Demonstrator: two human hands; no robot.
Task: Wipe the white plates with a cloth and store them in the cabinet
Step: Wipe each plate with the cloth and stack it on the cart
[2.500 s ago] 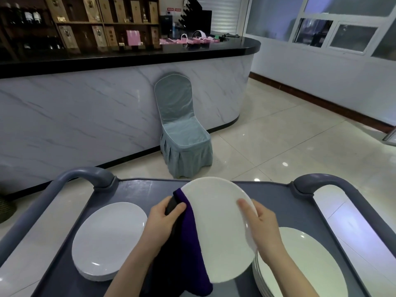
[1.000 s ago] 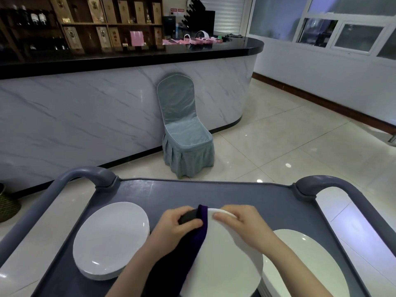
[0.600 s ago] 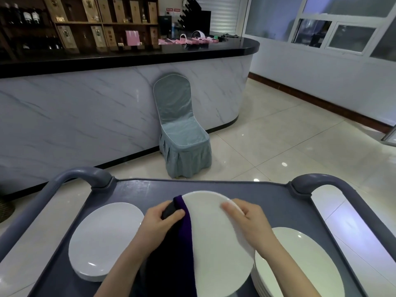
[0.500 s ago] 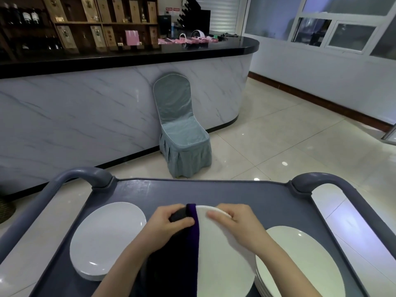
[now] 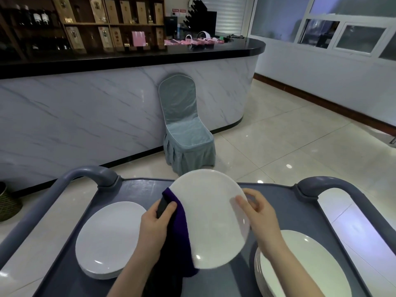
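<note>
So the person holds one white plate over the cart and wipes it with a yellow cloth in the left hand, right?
Not quite: the head view shows the cloth is dark purple, not yellow. The rest holds: the left hand grips it against the plate, held over the cart.

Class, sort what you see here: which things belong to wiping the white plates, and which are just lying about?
Belongs to the job: held plate, purple cloth, left hand, right hand, left plate stack, right plate stack, cart.

Just lying about: covered chair, marble counter, woven basket.
</note>
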